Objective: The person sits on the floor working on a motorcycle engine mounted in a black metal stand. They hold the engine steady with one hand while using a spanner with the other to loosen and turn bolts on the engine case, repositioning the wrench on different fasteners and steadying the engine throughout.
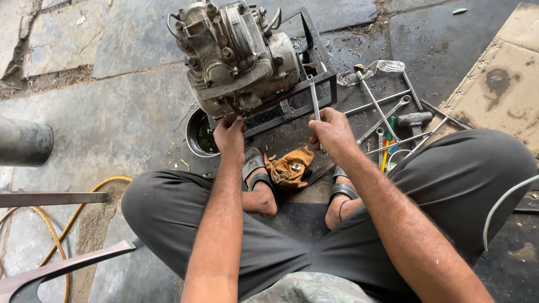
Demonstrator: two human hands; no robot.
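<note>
While you sit cross-legged on the stone floor, a curled yellow rubber hose [56,224] lies at your nine o'clock. Next comes a small round metal bowl [197,134] holding dark liquid, at eleven o'clock, just beside the engine. Your left hand [230,137] reaches to the lower edge of the grimy grey metal engine block [236,56], fingers curled against its underside; you cannot tell whether they pinch anything. That engine sits in a black steel frame stand [320,73] at twelve o'clock. Between your sandalled feet lies a crumpled orange cloth [289,165] with a small metal part on it. Your right hand [332,134] is clenched around a long silver spanner [314,98], its head pointing up toward the engine. At two o'clock, loose silver wrenches and rods [387,115] lie scattered, with a worn brown cardboard sheet [499,84] beyond.
</note>
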